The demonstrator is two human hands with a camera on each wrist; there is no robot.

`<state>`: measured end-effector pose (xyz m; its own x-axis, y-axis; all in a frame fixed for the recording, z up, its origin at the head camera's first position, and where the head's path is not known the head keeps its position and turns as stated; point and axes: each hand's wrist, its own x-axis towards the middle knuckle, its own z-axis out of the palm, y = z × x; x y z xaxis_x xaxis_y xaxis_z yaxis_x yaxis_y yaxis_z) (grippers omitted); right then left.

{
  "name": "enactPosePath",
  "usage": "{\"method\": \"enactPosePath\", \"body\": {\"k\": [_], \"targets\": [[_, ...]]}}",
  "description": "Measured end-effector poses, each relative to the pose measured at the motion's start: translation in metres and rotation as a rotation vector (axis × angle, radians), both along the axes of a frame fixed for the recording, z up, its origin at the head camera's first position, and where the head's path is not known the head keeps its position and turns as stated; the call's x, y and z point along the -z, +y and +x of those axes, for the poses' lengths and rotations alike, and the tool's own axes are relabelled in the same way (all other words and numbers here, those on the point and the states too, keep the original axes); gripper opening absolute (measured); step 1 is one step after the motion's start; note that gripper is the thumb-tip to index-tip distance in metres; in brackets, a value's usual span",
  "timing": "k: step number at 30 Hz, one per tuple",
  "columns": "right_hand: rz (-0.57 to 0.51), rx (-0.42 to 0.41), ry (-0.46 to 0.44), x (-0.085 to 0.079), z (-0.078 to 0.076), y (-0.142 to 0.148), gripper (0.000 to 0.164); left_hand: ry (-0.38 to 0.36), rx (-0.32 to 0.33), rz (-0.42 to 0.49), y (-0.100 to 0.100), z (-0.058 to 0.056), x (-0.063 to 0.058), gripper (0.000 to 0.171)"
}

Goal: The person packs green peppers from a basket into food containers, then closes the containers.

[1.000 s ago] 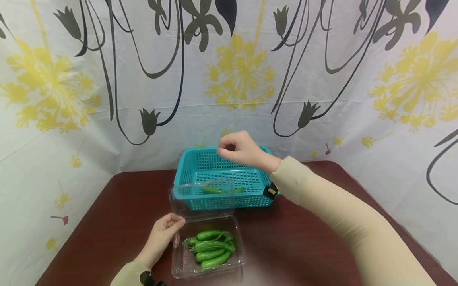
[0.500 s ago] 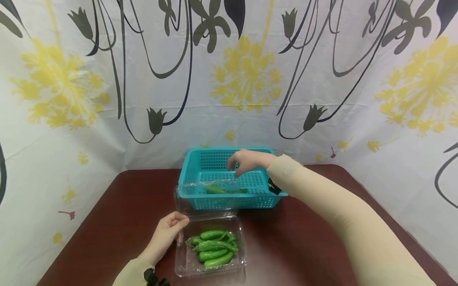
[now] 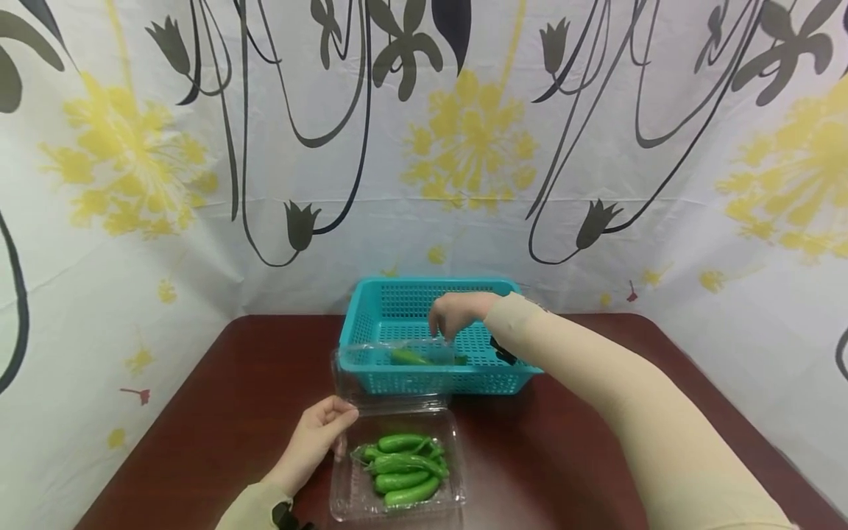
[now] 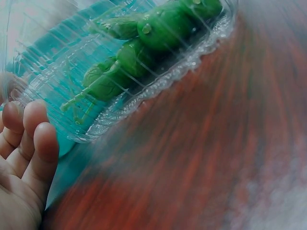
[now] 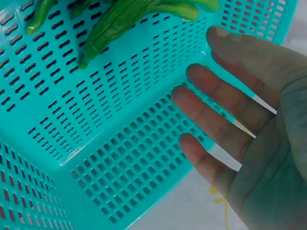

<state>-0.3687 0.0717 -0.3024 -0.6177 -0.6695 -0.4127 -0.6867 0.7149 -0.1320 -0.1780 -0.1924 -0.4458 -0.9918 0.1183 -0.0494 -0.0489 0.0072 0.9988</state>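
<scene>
A clear plastic clamshell box (image 3: 347, 502) stands with its lid raised against the basket, and several green peppers (image 3: 405, 483) lie inside it. My left hand (image 3: 314, 438) pinches the box's left edge near the hinge. In the left wrist view, fingers of that hand (image 4: 29, 160) lie along the plastic wall, with peppers (image 4: 165, 28) showing through it. My right hand (image 3: 457, 311) hovers inside a turquoise basket (image 3: 391, 296). Its fingers are spread and hold nothing in the right wrist view, above a few green peppers (image 5: 120, 24) on the basket floor.
Both containers stand on a dark reddish-brown table (image 3: 265, 383). Behind the basket hangs a white cloth (image 3: 371, 221) printed with flowers. The raised transparent lid (image 3: 397, 375) stands in front of the basket's near wall.
My right hand has come down from above the basket into it, its fingers loosening from a curl. My left hand keeps its hold on the box. The head view has shifted slightly.
</scene>
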Motion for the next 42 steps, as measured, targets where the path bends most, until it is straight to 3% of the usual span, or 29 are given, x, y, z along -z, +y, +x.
{"method": "enactPosePath", "body": {"k": [14,18,21,24,33,42], "targets": [[0.096,-0.061,0.022,0.021,-0.018,-0.005,0.027,-0.022,-0.006,-0.024,0.001,-0.002,0.002,0.032],[0.119,-0.069,0.008,0.026,-0.019,-0.009,0.019,-0.029,-0.01,-0.015,0.001,-0.001,0.002,0.033],[0.136,-0.088,-0.026,0.029,-0.02,-0.011,0.037,-0.037,-0.011,-0.018,0.001,-0.002,0.001,0.033],[0.157,-0.092,-0.072,0.032,-0.02,-0.013,0.041,-0.044,-0.006,-0.018,0.0,-0.002,0.001,0.033],[0.203,-0.043,-0.096,0.033,-0.019,-0.014,0.012,-0.029,-0.004,0.001,0.002,-0.006,-0.002,0.032],[0.21,-0.086,-0.133,0.046,-0.021,-0.017,0.012,-0.032,-0.007,-0.01,0.001,-0.004,0.001,0.031]]}}
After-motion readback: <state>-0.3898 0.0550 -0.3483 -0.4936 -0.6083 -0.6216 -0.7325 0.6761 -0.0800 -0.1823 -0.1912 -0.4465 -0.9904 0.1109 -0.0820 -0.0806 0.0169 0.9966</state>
